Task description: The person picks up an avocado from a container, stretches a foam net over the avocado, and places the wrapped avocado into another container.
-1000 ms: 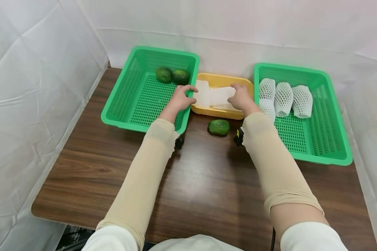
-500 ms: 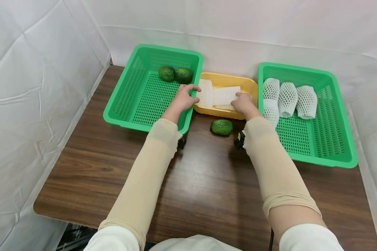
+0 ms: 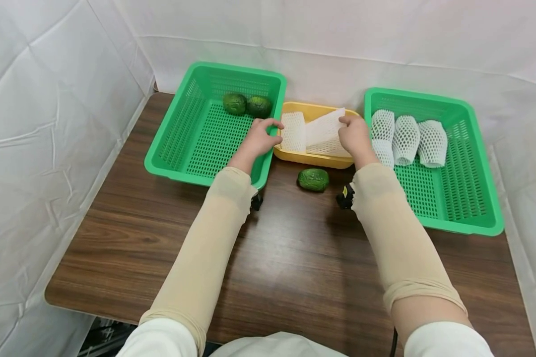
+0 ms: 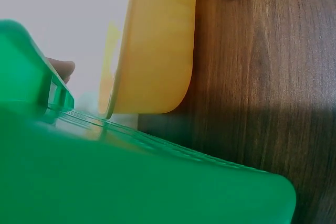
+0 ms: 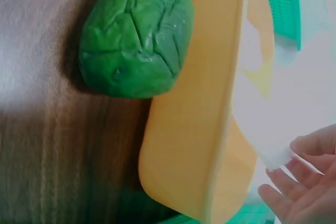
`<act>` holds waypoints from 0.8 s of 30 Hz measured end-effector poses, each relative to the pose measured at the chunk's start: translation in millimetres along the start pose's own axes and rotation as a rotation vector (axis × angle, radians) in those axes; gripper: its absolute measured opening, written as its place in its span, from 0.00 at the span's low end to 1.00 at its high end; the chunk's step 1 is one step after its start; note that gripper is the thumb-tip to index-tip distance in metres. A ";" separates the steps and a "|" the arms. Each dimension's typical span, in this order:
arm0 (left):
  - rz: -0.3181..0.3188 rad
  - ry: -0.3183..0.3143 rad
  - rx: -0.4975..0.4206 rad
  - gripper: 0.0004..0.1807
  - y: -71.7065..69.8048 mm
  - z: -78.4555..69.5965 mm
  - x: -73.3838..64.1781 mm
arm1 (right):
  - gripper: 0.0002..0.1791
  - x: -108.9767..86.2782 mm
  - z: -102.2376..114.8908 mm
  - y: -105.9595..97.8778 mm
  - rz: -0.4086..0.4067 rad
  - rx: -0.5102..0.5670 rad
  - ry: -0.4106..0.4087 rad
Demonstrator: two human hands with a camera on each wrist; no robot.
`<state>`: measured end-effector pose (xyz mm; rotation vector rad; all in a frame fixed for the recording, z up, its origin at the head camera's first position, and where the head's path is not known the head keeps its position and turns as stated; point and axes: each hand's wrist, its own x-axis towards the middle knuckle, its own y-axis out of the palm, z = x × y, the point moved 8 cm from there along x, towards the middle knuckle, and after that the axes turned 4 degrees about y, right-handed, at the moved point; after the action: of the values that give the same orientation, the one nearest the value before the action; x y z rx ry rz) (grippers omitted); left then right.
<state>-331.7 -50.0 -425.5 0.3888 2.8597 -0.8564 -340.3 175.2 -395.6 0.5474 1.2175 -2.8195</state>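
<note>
My right hand [image 3: 356,136] pinches the right end of a white foam net sleeve [image 3: 325,130] between thumb and fingers, raising it above the yellow tray [image 3: 314,159]. The right wrist view shows the sleeve's corner at the fingertips. Another white foam net sleeve [image 3: 293,132] lies in the tray's left part. Over the right rim of the left green basket my left hand [image 3: 258,140] is spread, thumb and forefinger apart, holding nothing. A wrinkled green oval fruit [image 3: 313,179] lies on the table just before the tray, large in the right wrist view.
In the left green basket [image 3: 161,171] sit two dark green fruits [image 3: 246,105]. The right green basket [image 3: 464,225] contains several items in white foam nets [image 3: 406,140]. White sheeting [image 3: 317,34] stands behind the brown wooden table [image 3: 268,277].
My right hand has gripped the sleeve's end and lifted it up and to the right, so the sleeve now slants. The left hand stays almost in place.
</note>
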 end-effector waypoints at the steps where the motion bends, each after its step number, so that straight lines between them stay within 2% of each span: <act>1: -0.001 0.001 0.001 0.17 0.1 -0.3 0.1 | 0.27 -1.3 -0.4 -4.1 -0.031 0.011 0.009; 6: 0.002 -0.008 0.007 0.17 0.8 -0.7 1.4 | 0.21 -7.8 -5.0 -24.7 -0.212 0.095 0.042; 9: -0.003 -0.007 0.016 0.17 1.0 -2.0 1.0 | 0.19 -10.1 -10.3 -35.7 -0.312 0.203 0.049; 13: -0.015 -0.013 0.062 0.17 0.6 -3.9 -0.1 | 0.16 -13.1 -15.6 -46.9 -0.384 0.354 0.041; 16: -0.054 -0.009 0.096 0.19 -2.5 -7.1 -0.1 | 0.13 -15.5 -13.9 -52.5 -0.394 0.434 -0.002; 19: -0.093 0.030 0.102 0.20 -5.8 -16.0 -0.2 | 0.13 -18.6 -7.6 -55.0 -0.379 0.482 -0.076; 22: -0.084 0.085 0.090 0.21 -4.5 -30.0 -1.0 | 0.14 -22.3 -0.2 -52.5 -0.312 0.561 -0.142; 24: -0.048 0.130 0.058 0.22 0.3 -41.4 -1.9 | 0.15 -24.6 4.8 -48.7 -0.247 0.646 -0.183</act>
<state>-331.9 -27.2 -390.9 0.3977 2.9793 -0.9580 -326.4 202.7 -350.4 0.1358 0.3402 -3.3612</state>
